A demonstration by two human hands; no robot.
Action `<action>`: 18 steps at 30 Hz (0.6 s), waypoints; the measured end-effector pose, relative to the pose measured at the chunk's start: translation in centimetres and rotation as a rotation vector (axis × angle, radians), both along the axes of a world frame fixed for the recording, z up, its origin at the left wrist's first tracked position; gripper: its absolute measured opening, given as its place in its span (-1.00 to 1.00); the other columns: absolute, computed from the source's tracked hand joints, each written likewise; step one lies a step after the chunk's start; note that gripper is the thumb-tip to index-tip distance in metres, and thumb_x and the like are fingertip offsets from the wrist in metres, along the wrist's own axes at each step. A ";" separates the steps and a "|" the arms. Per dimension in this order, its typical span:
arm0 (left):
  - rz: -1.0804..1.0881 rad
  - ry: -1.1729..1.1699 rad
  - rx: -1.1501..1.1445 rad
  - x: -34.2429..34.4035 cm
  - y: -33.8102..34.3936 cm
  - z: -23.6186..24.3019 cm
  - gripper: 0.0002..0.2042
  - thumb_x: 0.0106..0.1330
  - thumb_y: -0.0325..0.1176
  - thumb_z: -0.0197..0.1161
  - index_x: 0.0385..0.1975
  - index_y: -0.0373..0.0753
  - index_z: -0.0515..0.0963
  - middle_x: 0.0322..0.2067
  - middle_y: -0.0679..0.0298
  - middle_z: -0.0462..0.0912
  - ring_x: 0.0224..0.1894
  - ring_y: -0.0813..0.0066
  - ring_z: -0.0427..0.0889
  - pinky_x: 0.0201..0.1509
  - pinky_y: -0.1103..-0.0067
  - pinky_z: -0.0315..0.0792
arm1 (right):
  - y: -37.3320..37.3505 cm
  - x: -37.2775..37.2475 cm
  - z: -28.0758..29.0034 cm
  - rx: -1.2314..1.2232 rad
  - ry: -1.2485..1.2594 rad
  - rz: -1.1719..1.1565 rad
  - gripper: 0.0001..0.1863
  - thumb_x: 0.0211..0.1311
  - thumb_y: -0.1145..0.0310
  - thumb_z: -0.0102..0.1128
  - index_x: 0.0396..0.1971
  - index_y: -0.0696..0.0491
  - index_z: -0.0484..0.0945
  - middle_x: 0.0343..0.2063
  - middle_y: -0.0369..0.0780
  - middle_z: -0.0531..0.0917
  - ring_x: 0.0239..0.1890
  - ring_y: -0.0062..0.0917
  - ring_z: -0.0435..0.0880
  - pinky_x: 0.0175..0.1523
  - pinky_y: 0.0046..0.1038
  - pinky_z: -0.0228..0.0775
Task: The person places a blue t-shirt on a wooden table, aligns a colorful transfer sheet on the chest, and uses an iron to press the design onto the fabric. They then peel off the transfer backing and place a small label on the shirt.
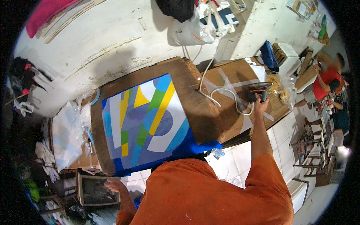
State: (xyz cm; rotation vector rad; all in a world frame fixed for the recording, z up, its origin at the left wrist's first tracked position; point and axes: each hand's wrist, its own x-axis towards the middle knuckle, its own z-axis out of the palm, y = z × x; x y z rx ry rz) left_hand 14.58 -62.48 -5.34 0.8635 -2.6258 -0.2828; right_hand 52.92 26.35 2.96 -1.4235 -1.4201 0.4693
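Right hand (pixel 259 104) grips one iron (pixel 259 88); one printed cloth (pixel 145 122).

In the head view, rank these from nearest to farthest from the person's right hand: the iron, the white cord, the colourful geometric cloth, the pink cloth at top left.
1. Iron: gripped by the right hand, at the board's right end.
2. White cord: looping just left of the hand.
3. Colourful geometric cloth: spread mid-board, farther left.
4. Pink cloth: far top-left corner.

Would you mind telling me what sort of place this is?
Probably a small fabric or garment workshop. The right hand holds an iron over a brown worktable, a colourful printed cloth lies spread on it, and another person works nearby.
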 end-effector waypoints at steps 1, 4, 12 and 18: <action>0.003 -0.076 -0.049 1.0 -0.7 -0.3 -0.43 0.59 -0.02 0.12 0.45 -0.22 0.29 0.21 -0.03 0.55 0.18 0.02 0.62 0.22 0.14 0.55 | 0.5 -0.2 -0.8 0.038 -0.003 0.005 -0.57 0.23 0.25 0.41 -0.04 0.21 0.50 -0.22 0.03 0.69 -0.19 -0.14 0.68 0.01 -0.14 0.49; 0.048 -0.132 0.256 3.6 -1.7 -1.8 -0.53 0.62 -0.14 0.01 0.33 -0.37 0.44 0.21 -0.15 0.57 0.25 -0.08 0.57 0.35 0.14 0.45 | 3.1 0.1 -1.6 0.116 -0.075 0.039 -0.52 0.23 0.22 0.43 -0.02 0.23 0.51 -0.20 0.03 0.70 -0.15 -0.16 0.70 0.03 -0.15 0.52; -0.110 -0.611 1.362 11.5 2.6 -8.4 -0.56 0.53 0.03 0.01 0.18 -0.11 0.57 -0.01 0.23 0.73 -0.04 0.25 0.76 -0.01 0.27 0.57 | -2.3 2.9 0.2 0.014 -0.361 -0.131 -0.07 0.16 -0.17 0.52 0.24 0.34 0.48 0.09 0.14 0.65 0.09 0.04 0.65 0.22 -0.01 0.52; 0.078 -0.528 1.655 13.8 9.9 -13.0 -0.47 0.62 -0.02 -0.06 0.37 -0.28 0.40 0.17 0.01 0.62 0.16 0.09 0.62 0.23 0.16 0.48 | -22.5 -1.8 1.9 0.223 -0.309 0.425 -0.54 0.58 0.33 0.01 0.31 0.29 0.35 0.19 0.06 0.45 0.20 -0.18 0.46 0.30 -0.19 0.36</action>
